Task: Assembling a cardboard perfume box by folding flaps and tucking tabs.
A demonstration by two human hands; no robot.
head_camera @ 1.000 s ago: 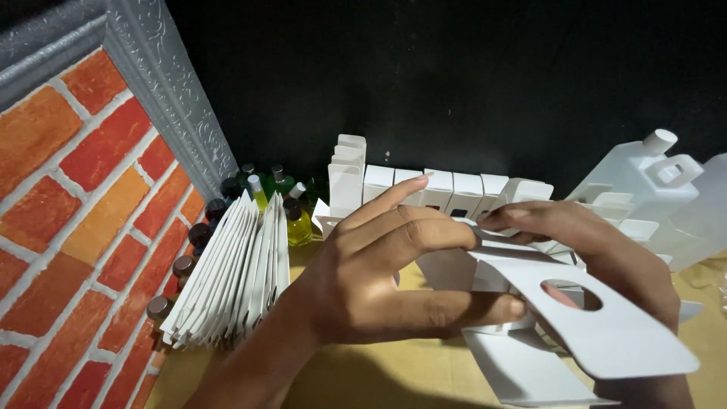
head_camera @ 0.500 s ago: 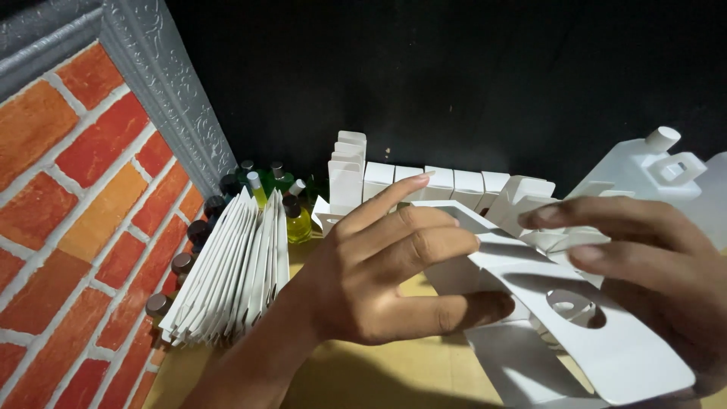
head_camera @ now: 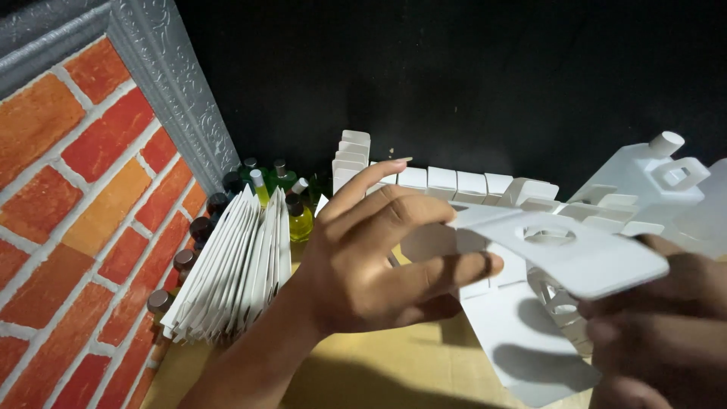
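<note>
A brick wall (head_camera: pixel 83 220) filled the left of the frame, edged by a grey moulding (head_camera: pixel 170 83). Along its foot, a line of small dark-capped bottles (head_camera: pixel 201 227) was seen, with yellow and green ones (head_camera: pixel 299 220) further back near the centre top. Just beside them, at lower left of centre, a stack of flat white sheets (head_camera: pixel 235 273) was stood on edge, fanned slightly. In the centre, the left hand (head_camera: pixel 371 257) was held above the wooden table (head_camera: pixel 394 371), its fingers spread and curled, the thumb and forefingers pinched on the near end of a white card (head_camera: pixel 575 257) with a round hole cut in it. The card was raised flat, right of centre, above a folded white box blank (head_camera: pixel 522 341) lying on the table. Behind it, a row of small white boxes (head_camera: pixel 454 182) was lined against the black backdrop. At upper right, a white jug (head_camera: pixel 644 174) was stood. At lower right, the right hand (head_camera: pixel 659 326) was closed on the card's far end from beneath, its fingers dark and blurred.
</note>
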